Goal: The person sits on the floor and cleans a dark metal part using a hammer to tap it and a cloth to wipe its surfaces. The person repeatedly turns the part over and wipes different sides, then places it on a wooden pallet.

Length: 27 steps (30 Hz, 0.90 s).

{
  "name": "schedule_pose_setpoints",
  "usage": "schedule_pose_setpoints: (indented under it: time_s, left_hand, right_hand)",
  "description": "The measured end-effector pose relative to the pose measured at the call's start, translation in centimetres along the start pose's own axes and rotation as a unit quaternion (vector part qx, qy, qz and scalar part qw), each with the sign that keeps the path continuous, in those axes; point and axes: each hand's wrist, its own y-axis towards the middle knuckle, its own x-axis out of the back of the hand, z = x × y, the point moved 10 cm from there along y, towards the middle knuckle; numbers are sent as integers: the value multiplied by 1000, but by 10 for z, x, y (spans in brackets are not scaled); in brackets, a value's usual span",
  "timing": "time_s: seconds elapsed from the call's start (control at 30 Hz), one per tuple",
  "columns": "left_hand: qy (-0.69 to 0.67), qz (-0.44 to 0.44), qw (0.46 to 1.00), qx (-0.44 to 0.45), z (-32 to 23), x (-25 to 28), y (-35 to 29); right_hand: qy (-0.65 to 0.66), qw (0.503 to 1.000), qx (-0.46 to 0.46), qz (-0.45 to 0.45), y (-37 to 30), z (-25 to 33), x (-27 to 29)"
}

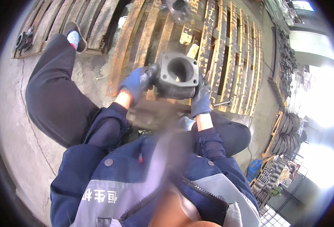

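Two gloved hands on one metal casting [174, 86], held over the near part of the slatted pallet [128, 41]. Left hand [141, 80] against its left side, right hand [201, 97] against its right: probably an opposed grip to share weight and keep it level. Fingers of both hands curl in, pressing the casting's sides; tips partly hidden, so cannot tell how closely they sit together. Casting's underside hidden; cannot tell whether it touches the slats. Round opening faces up, perhaps for a look inside.

Counts: one large opening, four corner holes. One more casting [181, 13] at the pallet's far edge, apart. One short rod [222, 103] just right of the right hand. One further pallet [101, 26], far left. One blue jug [254, 168], near right.
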Motion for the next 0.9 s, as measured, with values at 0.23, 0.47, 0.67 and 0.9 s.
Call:
schedule_pose_setpoints:
  time_s: [0.23,0.47,0.67,0.9]
  left_hand:
    - [139,-104,960,-218,-70,4,-2]
    - [202,-164,919,-297,-83,11,-13]
    - [254,-206,899,-293,-81,17,-4]
    - [174,-161,930,-280,-60,20,6]
  right_hand:
    - [232,948,-204,70,-16,-67,-1]
    - [174,971,-147,75,-29,-54,-1]
    - [190,970,-130,78,-30,-55,-10]
    - [258,959,-102,61,-6,-8,3]
